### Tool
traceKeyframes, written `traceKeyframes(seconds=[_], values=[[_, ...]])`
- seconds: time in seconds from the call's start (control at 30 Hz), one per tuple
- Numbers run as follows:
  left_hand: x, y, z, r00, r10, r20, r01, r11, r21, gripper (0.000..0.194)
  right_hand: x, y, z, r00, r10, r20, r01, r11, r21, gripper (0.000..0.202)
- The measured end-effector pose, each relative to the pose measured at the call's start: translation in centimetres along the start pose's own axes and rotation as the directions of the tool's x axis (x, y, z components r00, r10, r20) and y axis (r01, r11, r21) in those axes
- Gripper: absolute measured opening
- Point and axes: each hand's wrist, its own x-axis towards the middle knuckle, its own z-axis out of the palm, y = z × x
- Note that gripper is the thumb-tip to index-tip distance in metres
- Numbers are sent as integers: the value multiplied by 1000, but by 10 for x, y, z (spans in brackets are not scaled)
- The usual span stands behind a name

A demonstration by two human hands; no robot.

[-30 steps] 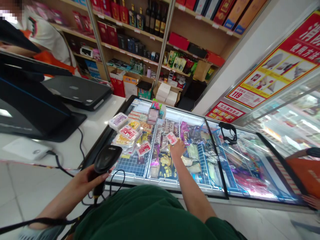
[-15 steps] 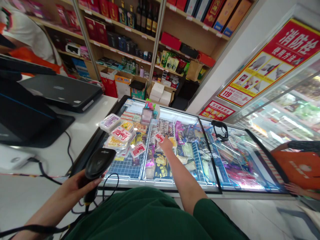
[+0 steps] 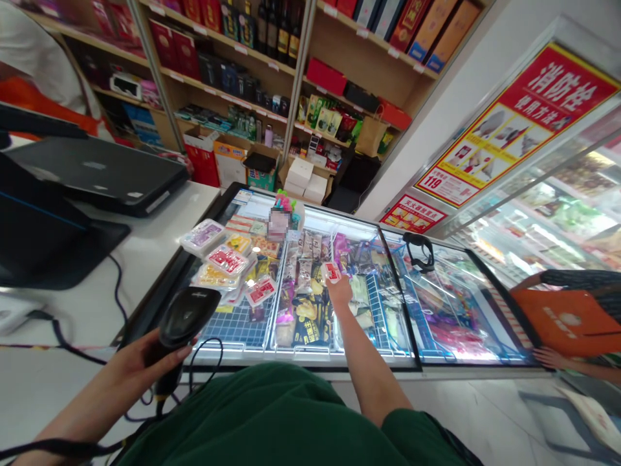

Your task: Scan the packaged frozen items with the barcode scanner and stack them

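My left hand [image 3: 152, 359] is wrapped round the handle of a black barcode scanner [image 3: 189, 314], its cable trailing down and to the left. Out over the glass-topped freezer [image 3: 303, 355], my right hand [image 3: 339, 291] grips a small clear plastic food box with a red and white label [image 3: 332, 272]. To the left of that hand, a pile of similar boxes [image 3: 228, 260] with red, yellow and purple labels lies on the glass. One red-labelled box [image 3: 262, 291] rests apart, on the pile's right side.
A white counter [image 3: 160, 239] with a black laptop-like device [image 3: 101, 171] stands at left. Bottles and boxes fill the shelves [image 3: 228, 94] behind. A black handle [image 3: 418, 252] sits on the freezer's right half. At right, another person holds an orange bag [image 3: 565, 320].
My right hand has moved right across the freezer, carrying the red-labelled box. The left hand still holds the scanner. The whole view has shifted slightly.
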Motion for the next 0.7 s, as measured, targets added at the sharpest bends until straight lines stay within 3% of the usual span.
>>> traceKeyframes(seconds=[0.13,0.27,0.4,0.47,0.53,0.63,0.7], values=[[3,3,5,1000,20,-7,-20,1000,15,73,-1,4,-1,1000,0,20,0,1000,-14,37],[-4,7,8,997,60,-51,-59,998,24,72,-10,-3,-6,997,-67,35,69,996,-54,62],[-10,10,7,996,56,-68,-54,998,34,71,-21,-24,-16,950,-310,36,312,945,-94,73],[-11,13,7,996,59,-63,-56,997,52,69,-28,-44,-16,855,-513,73,518,851,-90,71],[-11,17,7,997,68,-46,-65,997,49,67,-36,-67,-11,712,-690,131,701,710,-68,70],[-11,21,7,997,73,3,-73,997,23,65,-50,-97,3,521,-834,183,852,521,-50,49],[-13,21,7,997,75,11,-75,997,11,66,-58,-110,13,438,-878,194,898,436,-55,40]])
